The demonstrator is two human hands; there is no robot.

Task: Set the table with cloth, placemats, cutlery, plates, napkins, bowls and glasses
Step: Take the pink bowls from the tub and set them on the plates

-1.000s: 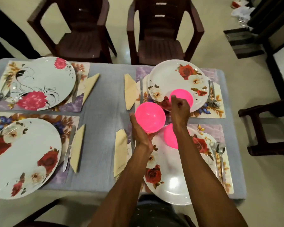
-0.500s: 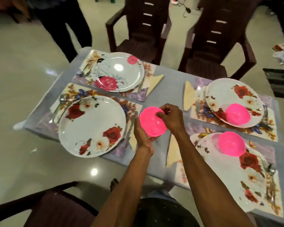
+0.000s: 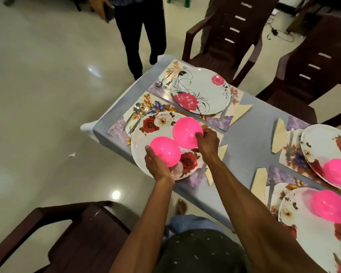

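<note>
My left hand (image 3: 157, 166) holds a pink bowl (image 3: 165, 151) from beneath, over the near-left rose plate (image 3: 141, 142). My right hand (image 3: 206, 143) pinches the rim of a second pink bowl (image 3: 186, 132), tilted, above the same plate. The far-left plate (image 3: 202, 89) with pink flowers carries no bowl. On the right, one pink bowl (image 3: 337, 171) sits on the far rose plate (image 3: 321, 142) and another pink bowl (image 3: 329, 208) on the near rose plate (image 3: 303, 229). Each plate lies on a floral placemat (image 3: 118, 127) on the grey cloth (image 3: 250, 138), with folded napkins (image 3: 280, 134) alongside.
A spoon and fork (image 3: 134, 117) lie left of the near-left plate. Dark plastic chairs (image 3: 226, 32) stand behind the table and another chair (image 3: 73, 239) near me. A person's legs (image 3: 140, 34) stand on the floor by the table's far-left corner.
I have turned left and carried the bowls over the near-left plate. The stack has come apart: my right hand has lifted one bowl off the bowl in my left hand.
</note>
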